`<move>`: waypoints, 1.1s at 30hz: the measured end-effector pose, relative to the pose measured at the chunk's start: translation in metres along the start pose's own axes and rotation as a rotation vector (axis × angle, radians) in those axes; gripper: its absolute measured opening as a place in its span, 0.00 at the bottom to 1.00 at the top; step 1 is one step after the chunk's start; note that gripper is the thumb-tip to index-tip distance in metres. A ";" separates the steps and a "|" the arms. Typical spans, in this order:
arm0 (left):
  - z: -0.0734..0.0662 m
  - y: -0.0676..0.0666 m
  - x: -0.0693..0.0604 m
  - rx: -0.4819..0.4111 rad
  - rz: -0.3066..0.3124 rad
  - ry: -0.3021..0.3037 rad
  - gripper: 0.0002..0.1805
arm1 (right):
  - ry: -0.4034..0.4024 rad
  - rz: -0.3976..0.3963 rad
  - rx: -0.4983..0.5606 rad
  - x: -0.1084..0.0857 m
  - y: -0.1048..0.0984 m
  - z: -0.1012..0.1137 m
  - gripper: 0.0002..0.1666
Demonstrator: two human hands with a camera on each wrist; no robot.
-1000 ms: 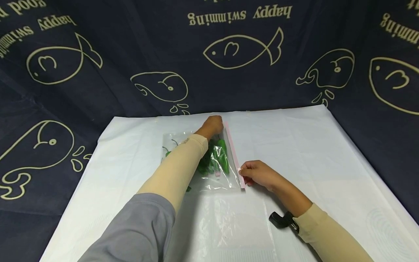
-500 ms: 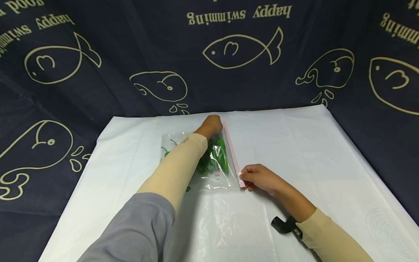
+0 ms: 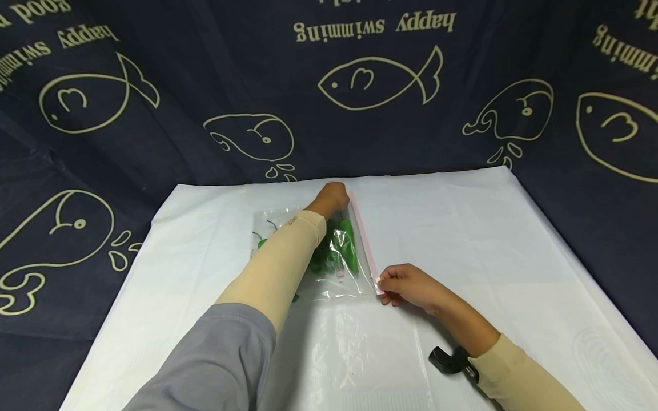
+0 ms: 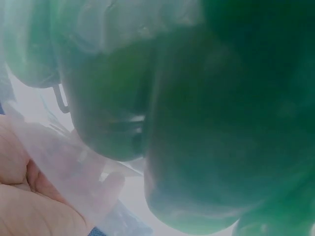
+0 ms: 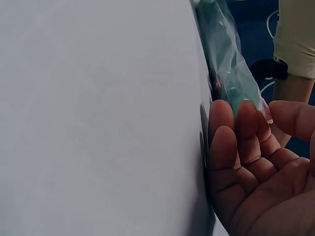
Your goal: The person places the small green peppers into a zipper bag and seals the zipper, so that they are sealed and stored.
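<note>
A clear zip bag (image 3: 329, 288) lies flat on the table with several green peppers (image 3: 347, 245) inside, their thin stems showing at the left. A pink zip strip (image 3: 364, 231) runs along its right edge. At the strip's far end my left hand (image 3: 330, 198) grips the bag; in the left wrist view its fingers (image 4: 37, 199) show beside and through the plastic, near large green peppers (image 4: 108, 103). My right hand (image 3: 413, 287) pinches the strip's near end between thumb and forefinger. In the right wrist view that right hand (image 5: 266, 167) has its other fingers loosely bent.
A white cloth covers the table (image 3: 452, 222). A clear plastic sheet (image 3: 382, 354) lies in front of the bag. Behind stands a dark blue curtain (image 3: 175, 154) with fish and whale drawings. A black wrist mount (image 3: 447, 361) sits below my right wrist.
My right hand has slid a short way toward me along the pink strip to its near corner. The left hand stays at the far end, and the bag has barely shifted.
</note>
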State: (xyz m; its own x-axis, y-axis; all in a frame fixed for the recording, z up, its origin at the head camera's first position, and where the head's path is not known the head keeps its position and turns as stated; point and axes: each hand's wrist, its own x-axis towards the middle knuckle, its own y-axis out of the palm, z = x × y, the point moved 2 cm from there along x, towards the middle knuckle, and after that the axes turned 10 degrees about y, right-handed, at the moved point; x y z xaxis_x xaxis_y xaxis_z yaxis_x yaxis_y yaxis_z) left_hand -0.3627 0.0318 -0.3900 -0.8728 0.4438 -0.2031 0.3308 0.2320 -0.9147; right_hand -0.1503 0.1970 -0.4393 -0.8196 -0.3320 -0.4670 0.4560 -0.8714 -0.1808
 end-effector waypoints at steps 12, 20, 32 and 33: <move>0.001 0.000 -0.001 0.011 0.002 -0.004 0.19 | 0.011 0.019 0.011 -0.003 0.003 -0.001 0.12; 0.004 -0.003 -0.001 0.020 0.014 0.024 0.21 | 0.009 0.011 -0.004 -0.003 0.004 0.001 0.12; 0.022 -0.023 -0.012 -0.047 0.103 0.252 0.26 | -0.016 -0.007 -0.161 -0.003 -0.003 0.000 0.13; 0.023 -0.026 -0.015 -0.034 0.105 0.281 0.25 | -0.025 -0.014 -0.181 -0.004 -0.005 -0.001 0.13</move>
State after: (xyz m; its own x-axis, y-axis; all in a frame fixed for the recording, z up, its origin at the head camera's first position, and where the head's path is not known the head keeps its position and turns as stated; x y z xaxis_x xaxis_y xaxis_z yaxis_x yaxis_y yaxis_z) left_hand -0.3669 -0.0008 -0.3718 -0.7010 0.6883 -0.1868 0.4302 0.1991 -0.8805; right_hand -0.1486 0.2026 -0.4370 -0.8338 -0.3311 -0.4417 0.4975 -0.7975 -0.3413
